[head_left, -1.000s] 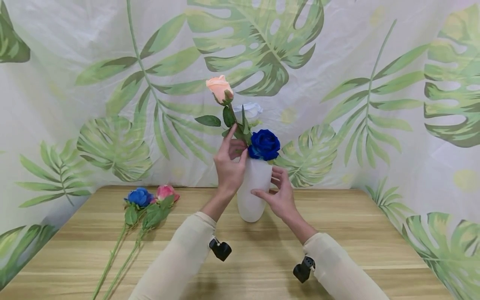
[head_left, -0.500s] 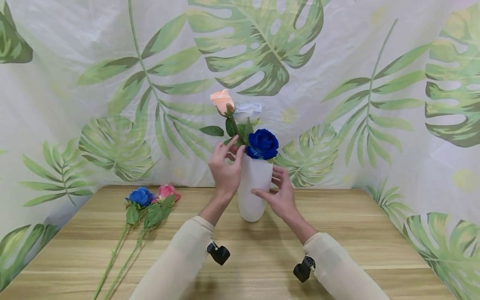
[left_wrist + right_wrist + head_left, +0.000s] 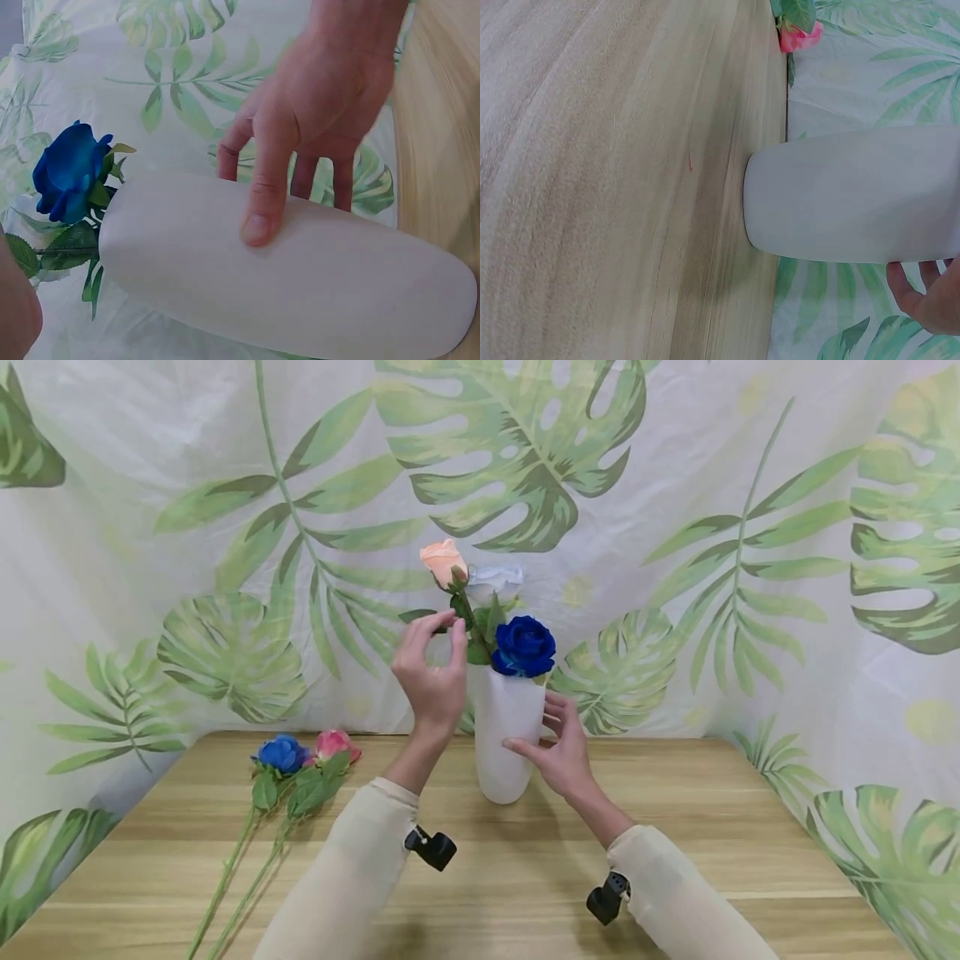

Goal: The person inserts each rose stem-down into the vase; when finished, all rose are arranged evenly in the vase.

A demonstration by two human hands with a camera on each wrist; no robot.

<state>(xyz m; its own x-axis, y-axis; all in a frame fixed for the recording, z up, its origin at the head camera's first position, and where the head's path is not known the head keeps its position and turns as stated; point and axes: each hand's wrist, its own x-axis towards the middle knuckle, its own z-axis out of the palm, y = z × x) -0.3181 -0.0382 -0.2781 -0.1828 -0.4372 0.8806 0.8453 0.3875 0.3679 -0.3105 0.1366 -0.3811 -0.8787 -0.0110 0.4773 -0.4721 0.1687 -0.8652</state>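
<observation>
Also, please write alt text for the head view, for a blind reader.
A right hand holds a white vase on a table, with a peach flower, a blue flower and a white flower above its rim. The left hand hovers beside them. Another blue flower and a pink flower lie at left.

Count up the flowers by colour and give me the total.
Blue: 2 (higher blue flower at the vase, lower blue flower on the table)
Peach: 1 (peach flower)
White: 1 (white flower)
Pink: 1 (pink flower)
Total: 5
</observation>
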